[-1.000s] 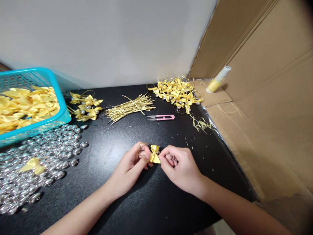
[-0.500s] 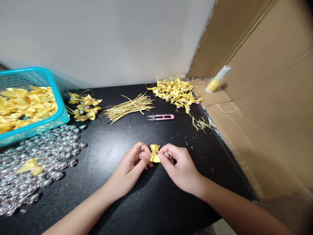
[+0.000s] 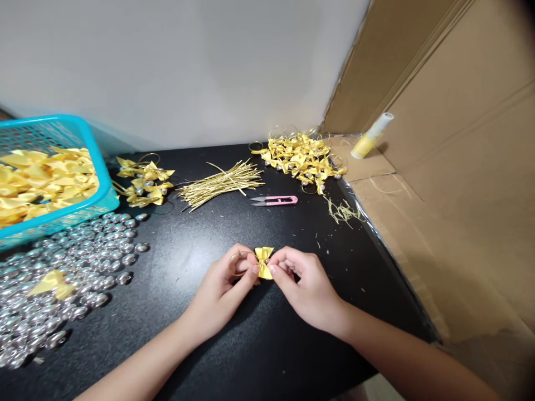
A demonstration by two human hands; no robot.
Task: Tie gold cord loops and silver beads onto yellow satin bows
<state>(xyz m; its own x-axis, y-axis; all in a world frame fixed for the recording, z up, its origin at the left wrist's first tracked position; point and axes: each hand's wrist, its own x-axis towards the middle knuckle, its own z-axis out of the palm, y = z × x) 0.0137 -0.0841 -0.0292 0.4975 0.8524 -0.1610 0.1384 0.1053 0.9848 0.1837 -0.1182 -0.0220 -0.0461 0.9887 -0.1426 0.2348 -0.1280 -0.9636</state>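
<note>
Between my fingertips, above the black table, is a yellow ribbon bow. My left hand pinches the bow's left side, and a thin gold loop of cord shows by its fingers. My right hand grips the right side with thumb and forefinger closed. A bead at the bow's middle is mostly hidden by the right fingertips. Beyond the hands lie pink thread snips and a bundle of gold cords.
A turquoise basket of yellow bows stands at left, with many silver beads before it. Beaded bows lie in a small group and a larger pile. Cord scraps and a yellow-and-white roll are at right, near cardboard.
Both hands stay nearly in place. The bow has turned slightly between the fingers, and the gold loop at my left hand shows more clearly.
</note>
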